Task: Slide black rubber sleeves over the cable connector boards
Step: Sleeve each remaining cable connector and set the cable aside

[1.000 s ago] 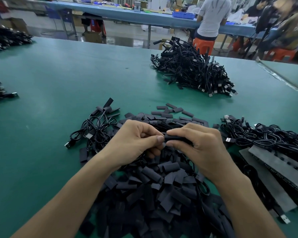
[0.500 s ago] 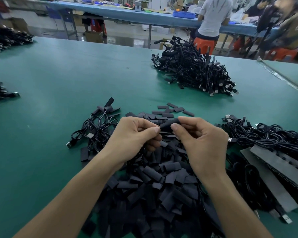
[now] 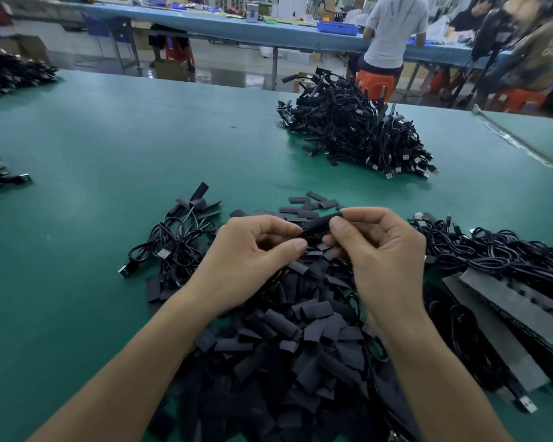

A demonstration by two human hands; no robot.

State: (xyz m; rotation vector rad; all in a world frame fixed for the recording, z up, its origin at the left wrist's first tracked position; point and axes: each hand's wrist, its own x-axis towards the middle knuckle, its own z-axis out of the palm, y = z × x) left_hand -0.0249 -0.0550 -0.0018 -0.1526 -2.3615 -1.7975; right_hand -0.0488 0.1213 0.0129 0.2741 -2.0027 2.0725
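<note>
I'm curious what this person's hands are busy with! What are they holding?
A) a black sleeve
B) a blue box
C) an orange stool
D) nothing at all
A: the left hand and the right hand pinch a black sleeve between their fingertips, held up above the pile of loose sleeves on the green table.

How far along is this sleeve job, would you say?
Under way, but probably far from finished. Seemingly done: the far heap of black cables, with sleeves sticking out. In hand: the left hand and right hand pinch one black rubber sleeve; any board inside is hidden. Left: a big pile of loose flat black sleeves on the green table, and a tangle of black cables at the right.
</note>
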